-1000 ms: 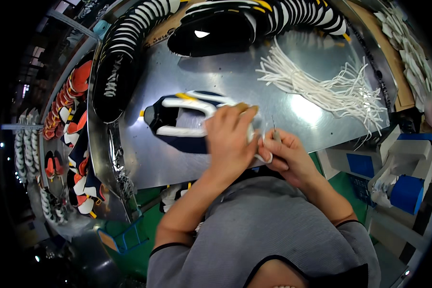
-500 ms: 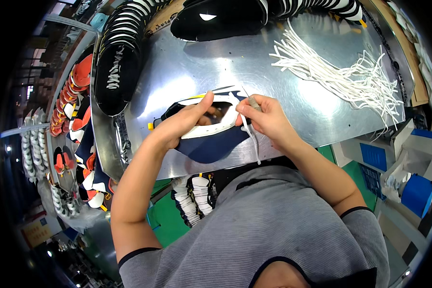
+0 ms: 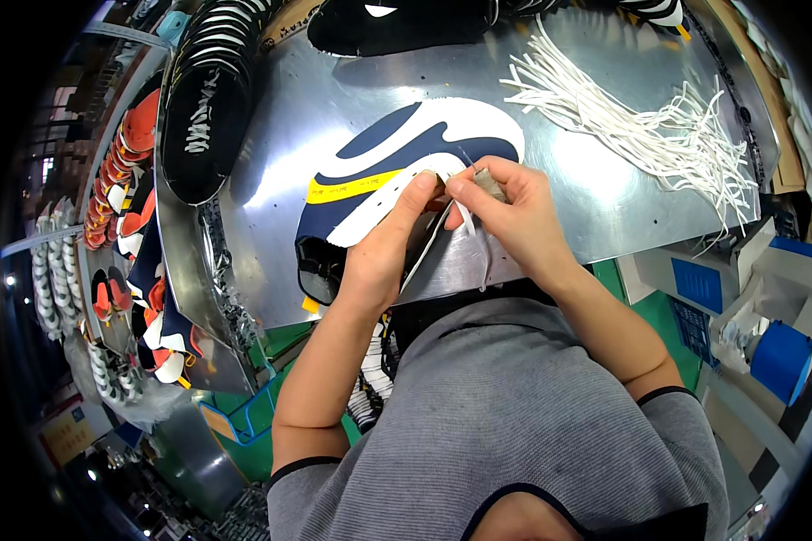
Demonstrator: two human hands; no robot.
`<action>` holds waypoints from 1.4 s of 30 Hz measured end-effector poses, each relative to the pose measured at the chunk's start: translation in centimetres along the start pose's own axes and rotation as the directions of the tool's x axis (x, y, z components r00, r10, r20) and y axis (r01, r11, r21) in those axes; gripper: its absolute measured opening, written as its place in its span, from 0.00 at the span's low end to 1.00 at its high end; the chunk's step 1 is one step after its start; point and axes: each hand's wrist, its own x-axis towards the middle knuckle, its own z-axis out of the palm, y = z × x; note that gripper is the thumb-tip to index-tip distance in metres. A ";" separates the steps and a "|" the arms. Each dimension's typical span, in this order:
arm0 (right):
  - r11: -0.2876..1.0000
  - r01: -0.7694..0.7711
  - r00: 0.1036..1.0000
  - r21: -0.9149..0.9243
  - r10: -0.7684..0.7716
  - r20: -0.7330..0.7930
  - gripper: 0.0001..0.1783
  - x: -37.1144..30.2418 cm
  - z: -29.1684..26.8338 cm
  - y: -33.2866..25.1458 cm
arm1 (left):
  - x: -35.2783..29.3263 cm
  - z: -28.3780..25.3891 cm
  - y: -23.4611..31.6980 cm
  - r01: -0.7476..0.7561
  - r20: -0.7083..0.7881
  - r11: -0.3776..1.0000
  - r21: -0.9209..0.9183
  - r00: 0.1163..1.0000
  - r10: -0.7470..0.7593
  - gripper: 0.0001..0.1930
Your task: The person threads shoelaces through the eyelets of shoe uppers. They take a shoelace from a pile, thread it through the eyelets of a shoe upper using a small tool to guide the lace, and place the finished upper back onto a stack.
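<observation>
Head view: both hands — left hand, right hand — pinch closed on a navy, white and yellow fabric shoe upper near the steel workbench's front edge, loose white laces piled toward its right edge.

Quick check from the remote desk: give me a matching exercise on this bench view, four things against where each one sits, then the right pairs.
Things:
1. shoe upper
2. white laces
3. left hand
4. right hand

Places:
A. loose pile, far right of the metal table
B. pinching a small grey piece at the upper's near edge
C. flat at the table's middle
D. fingers on the upper's white edge

Pairs: 1-C, 2-A, 3-D, 4-B
</observation>
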 end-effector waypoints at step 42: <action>0.956 -0.032 0.999 -0.293 0.025 -0.027 0.26 1.2 -3.7 -1.0 | -1.4 -2.1 -0.4 -0.188 -0.151 0.833 0.521 0.940 0.306 0.15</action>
